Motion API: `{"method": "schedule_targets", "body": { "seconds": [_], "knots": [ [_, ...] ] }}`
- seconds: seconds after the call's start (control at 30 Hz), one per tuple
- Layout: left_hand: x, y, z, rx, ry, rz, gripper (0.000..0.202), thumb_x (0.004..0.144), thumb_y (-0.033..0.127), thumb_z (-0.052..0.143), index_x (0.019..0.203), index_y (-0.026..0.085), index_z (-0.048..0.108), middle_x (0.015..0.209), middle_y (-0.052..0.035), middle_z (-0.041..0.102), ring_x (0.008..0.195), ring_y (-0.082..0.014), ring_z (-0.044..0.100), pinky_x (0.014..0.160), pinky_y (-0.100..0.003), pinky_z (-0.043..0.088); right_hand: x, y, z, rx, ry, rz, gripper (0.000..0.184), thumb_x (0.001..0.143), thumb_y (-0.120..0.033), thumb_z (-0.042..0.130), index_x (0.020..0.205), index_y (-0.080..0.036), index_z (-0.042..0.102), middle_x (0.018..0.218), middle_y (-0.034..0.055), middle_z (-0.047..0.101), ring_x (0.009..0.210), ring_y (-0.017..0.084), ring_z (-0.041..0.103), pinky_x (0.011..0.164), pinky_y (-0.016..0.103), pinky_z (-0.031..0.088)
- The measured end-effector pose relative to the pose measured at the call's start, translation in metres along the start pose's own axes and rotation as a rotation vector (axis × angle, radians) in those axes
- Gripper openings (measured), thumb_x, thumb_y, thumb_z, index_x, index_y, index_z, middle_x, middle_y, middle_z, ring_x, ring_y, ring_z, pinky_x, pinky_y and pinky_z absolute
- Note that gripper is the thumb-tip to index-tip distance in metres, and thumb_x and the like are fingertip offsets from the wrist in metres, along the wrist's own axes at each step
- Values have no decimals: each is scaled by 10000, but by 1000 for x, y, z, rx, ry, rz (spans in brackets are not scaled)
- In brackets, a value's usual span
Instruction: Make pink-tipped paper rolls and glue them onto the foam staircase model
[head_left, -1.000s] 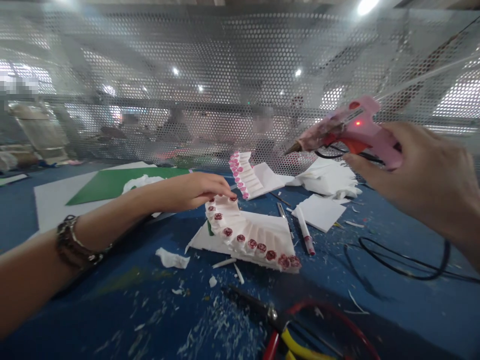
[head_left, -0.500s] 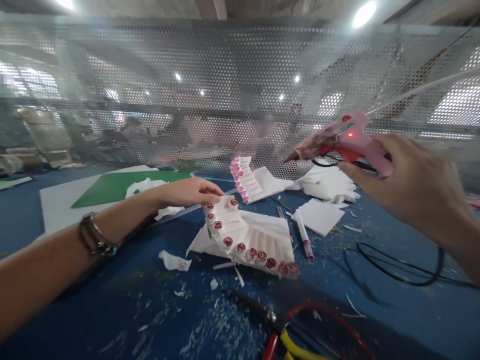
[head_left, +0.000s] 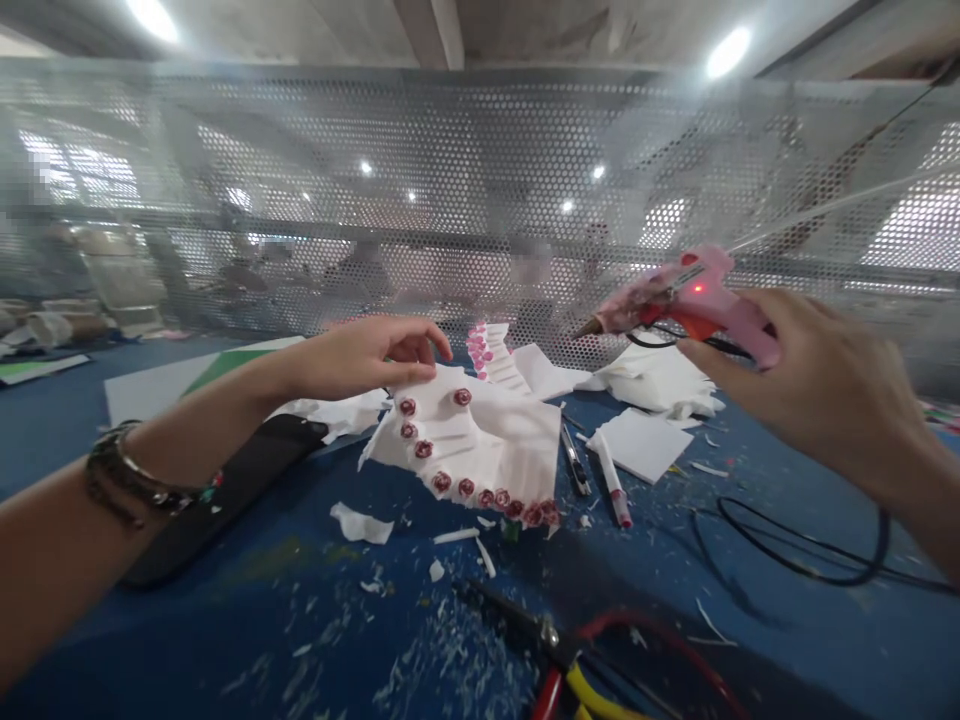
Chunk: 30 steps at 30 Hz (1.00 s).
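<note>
My left hand (head_left: pixel 375 355) has its thumb at the top edge of a pleated white paper piece (head_left: pixel 450 440), fingers curled behind it. Dark red rolled rosettes run along the piece's left and lower edges. Its front edge stands a little off the table, tilted, over a small green bit. In my right hand (head_left: pixel 832 390) is a pink glue gun (head_left: pixel 697 295), its red light on and its nozzle pointing left, above the table and apart from the paper. A similar white piece with pink rosettes (head_left: pixel 495 355) lies behind.
Scissors (head_left: pixel 555 640) with red and yellow handles lie in front. A marker (head_left: pixel 611 480), a cutter (head_left: pixel 575 460) and white paper sheets (head_left: pixel 645 445) are on the right, near a black cord (head_left: pixel 795 570). A dark flat object (head_left: pixel 232 500) lies under my left forearm. A perforated metal screen (head_left: pixel 450 130) stands behind.
My left hand has drawn back and left, raising and tilting the paper piece with the dark red rosettes. The glue gun stays nearly in place. The view has tipped slightly upward.
</note>
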<state>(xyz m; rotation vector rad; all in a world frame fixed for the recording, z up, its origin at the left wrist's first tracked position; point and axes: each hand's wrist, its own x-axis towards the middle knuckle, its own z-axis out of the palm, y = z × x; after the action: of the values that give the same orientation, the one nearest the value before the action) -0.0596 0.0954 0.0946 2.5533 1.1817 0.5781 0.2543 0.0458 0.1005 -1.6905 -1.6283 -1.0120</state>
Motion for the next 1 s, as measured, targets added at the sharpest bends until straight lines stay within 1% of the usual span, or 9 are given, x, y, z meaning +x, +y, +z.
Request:
{"method": "schedule_targets", "body": {
  "seconds": [0.1, 0.27, 0.37, 0.47, 0.53, 0.6, 0.73, 0.87, 1.0],
  "knots": [
    [-3, 0, -5, 83, -24, 37, 330, 777, 369, 446, 1052, 189, 479, 787, -19, 566, 682, -124, 529, 605, -212, 398, 1, 2, 0, -4, -7, 15, 395, 634, -551, 388, 773, -194, 486, 663, 35, 487, 505, 126, 297, 468, 230, 218],
    [-2, -3, -6, 73, -65, -5, 370, 794, 367, 407, 1099, 160, 441, 814, -46, 568, 683, -140, 531, 588, -225, 416, 1, 4, -1, -11, 6, -4, 389, 646, -559, 388, 753, -196, 479, 632, 31, 474, 496, 126, 294, 461, 230, 213],
    [1, -6, -2, 15, -99, -53, 410, 796, 352, 383, 1152, 151, 399, 932, -81, 562, 711, -147, 554, 595, -228, 441, 1, 3, -2, -4, 21, -3, 371, 644, -555, 392, 715, -197, 458, 614, 20, 451, 488, 119, 283, 463, 230, 215],
    [5, -11, 3, -65, -184, -97, 460, 779, 330, 390, 1212, 178, 355, 1108, -103, 497, 783, -160, 573, 623, -228, 462, 1, 3, -2, -3, 8, 9, 368, 636, -562, 395, 677, -199, 430, 607, 15, 434, 493, 117, 284, 464, 228, 215],
    [7, -13, 5, -98, -230, -117, 487, 768, 318, 393, 1234, 187, 339, 1160, -109, 464, 823, -170, 575, 645, -228, 466, 2, 3, -3, -7, 1, 10, 368, 635, -562, 393, 680, -198, 425, 608, 12, 428, 499, 117, 285, 465, 225, 214],
    [8, -15, 7, -100, -265, -127, 486, 766, 305, 384, 1235, 187, 342, 1167, -112, 460, 828, -166, 575, 649, -219, 463, 2, 3, -3, -7, 0, 5, 374, 634, -559, 388, 699, -194, 433, 613, 12, 426, 502, 115, 284, 466, 224, 215],
    [8, -15, 7, -43, -371, -109, 469, 762, 267, 391, 1222, 187, 360, 1129, -111, 494, 786, -143, 572, 629, -196, 449, 2, 4, -2, -11, -5, 0, 390, 637, -556, 384, 740, -187, 459, 628, 18, 440, 502, 115, 284, 465, 225, 213],
    [8, -16, 5, -51, -396, -99, 487, 766, 269, 397, 1237, 156, 335, 1103, -122, 511, 829, -146, 557, 651, -194, 445, 2, 6, 1, -27, 13, -25, 387, 651, -551, 391, 759, -189, 471, 642, 27, 460, 513, 126, 310, 468, 225, 221],
    [8, -18, 6, -10, -414, -64, 474, 784, 311, 403, 1232, 164, 354, 1090, -110, 533, 885, -157, 547, 706, -206, 425, 1, 8, 2, -30, 32, -49, 401, 662, -571, 385, 753, -191, 472, 633, 26, 468, 496, 125, 313, 453, 223, 216]
  ]
}}
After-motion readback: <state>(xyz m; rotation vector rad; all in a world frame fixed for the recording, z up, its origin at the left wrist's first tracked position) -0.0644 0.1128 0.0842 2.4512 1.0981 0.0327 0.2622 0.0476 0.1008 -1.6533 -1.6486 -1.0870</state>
